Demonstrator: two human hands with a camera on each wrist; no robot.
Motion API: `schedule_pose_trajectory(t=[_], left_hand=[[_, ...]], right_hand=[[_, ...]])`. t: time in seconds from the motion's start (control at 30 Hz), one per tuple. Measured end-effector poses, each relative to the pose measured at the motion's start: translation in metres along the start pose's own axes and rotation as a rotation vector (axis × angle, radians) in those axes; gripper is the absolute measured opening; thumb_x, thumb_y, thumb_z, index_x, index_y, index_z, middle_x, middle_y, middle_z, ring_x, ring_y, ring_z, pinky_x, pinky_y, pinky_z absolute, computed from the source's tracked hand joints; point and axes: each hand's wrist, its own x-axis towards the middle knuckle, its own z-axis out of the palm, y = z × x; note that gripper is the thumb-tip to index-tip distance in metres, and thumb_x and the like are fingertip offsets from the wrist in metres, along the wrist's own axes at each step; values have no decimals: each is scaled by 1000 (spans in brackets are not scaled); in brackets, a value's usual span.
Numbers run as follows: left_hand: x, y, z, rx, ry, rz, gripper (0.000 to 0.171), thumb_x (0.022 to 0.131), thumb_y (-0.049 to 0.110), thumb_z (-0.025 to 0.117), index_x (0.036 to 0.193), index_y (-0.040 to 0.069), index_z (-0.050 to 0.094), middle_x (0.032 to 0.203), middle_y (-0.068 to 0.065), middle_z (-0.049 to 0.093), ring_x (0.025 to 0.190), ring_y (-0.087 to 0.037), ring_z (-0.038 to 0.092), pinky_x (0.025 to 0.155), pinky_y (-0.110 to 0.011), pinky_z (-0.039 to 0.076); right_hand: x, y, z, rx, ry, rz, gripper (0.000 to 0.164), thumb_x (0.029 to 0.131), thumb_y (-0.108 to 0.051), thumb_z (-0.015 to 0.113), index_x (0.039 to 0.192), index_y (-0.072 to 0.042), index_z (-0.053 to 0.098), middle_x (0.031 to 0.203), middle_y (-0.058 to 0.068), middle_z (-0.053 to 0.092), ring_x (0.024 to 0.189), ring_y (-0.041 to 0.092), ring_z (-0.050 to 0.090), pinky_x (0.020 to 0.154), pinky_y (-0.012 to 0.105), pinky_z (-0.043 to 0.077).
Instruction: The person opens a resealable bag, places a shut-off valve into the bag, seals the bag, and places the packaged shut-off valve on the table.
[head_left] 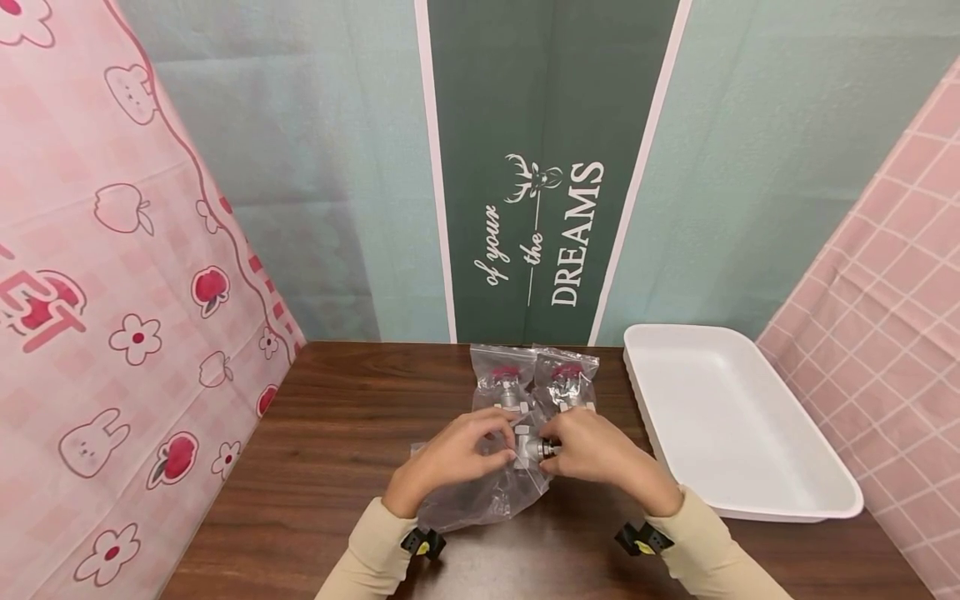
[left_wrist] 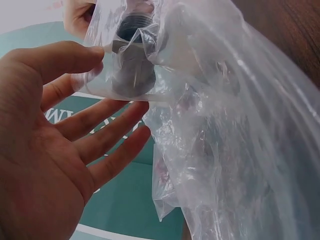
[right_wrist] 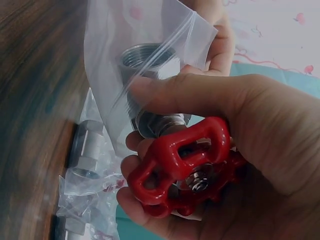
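My right hand (head_left: 596, 450) grips a metal gate valve (head_left: 529, 448) by its red handwheel (right_wrist: 170, 155); the right wrist view shows the thumb over its neck. The threaded body sits inside a clear zip bag (head_left: 487, 500), whose zip edge crosses the valve in that view. From the other side, my left hand (head_left: 461, 454) pinches the bag's edge between thumb and forefinger beside the valve body (left_wrist: 134, 75). Its other fingers are spread. The handwheel is mostly hidden behind my right hand in the head view.
Two more bagged valves with red wheels, one on the left (head_left: 507, 385) and one on the right (head_left: 568, 385), lie behind my hands. A white tray (head_left: 738, 417) stands at the right of the brown wooden table (head_left: 300, 475). Printed cloths hang behind and at both sides.
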Motion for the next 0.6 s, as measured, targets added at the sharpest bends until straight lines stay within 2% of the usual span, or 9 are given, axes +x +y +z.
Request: schedule_pose_trajectory(t=[0.13,0.23,0.4,0.6], left_hand=[[0,-1,1,-28,15,38,6,99,15,76,99,15,70,147,-12,66,124,-23,69,99,-37,59],[0,-1,2,-53,17,43,6,99,14,76,100,13,70,146,-13,67,115,-21,71,95,-37,61],[-1,-2,4,-53,13,40,5,100,17,75,101,16,71,145,-11,67,123,-23,69,97,-35,60],[-1,-2,4,-78,9,34,4,103,18,73,101,15,70,147,-10,67,123,-21,68,96,-34,61]], right_hand=[[0,-3,2,4,-9,3,21,74,-20,89,73,-23,68,59,-15,41,57,4,37,51,24,36],[0,-6,4,3,-11,4,25,74,-21,89,70,-24,64,59,-15,40,56,3,36,50,24,35],[0,-8,8,9,-18,29,31,75,-21,89,68,-24,59,58,-15,38,55,3,35,48,23,33],[2,-7,13,93,-25,32,16,77,-17,86,77,-15,70,59,-13,46,53,1,36,48,21,33]])
